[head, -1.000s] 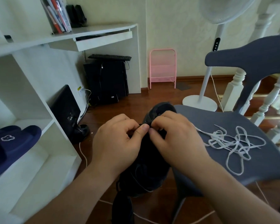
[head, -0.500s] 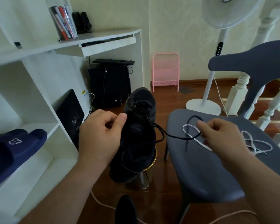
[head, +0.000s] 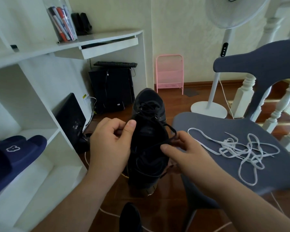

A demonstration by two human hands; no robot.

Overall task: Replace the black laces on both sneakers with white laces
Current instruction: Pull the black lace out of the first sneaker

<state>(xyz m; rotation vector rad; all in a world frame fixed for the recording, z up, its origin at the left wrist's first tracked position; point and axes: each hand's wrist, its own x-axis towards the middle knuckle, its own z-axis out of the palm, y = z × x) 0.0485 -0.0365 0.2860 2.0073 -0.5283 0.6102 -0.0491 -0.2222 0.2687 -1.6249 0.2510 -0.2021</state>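
A black sneaker (head: 148,139) is held upright, toe pointing away, above the wooden floor (head: 172,101). The left hand (head: 110,146) grips its left side, thumb on the tongue. The right hand (head: 182,151) pinches a black lace (head: 167,127) at its right side. White laces (head: 238,148) lie tangled on the grey chair seat (head: 199,124), right.
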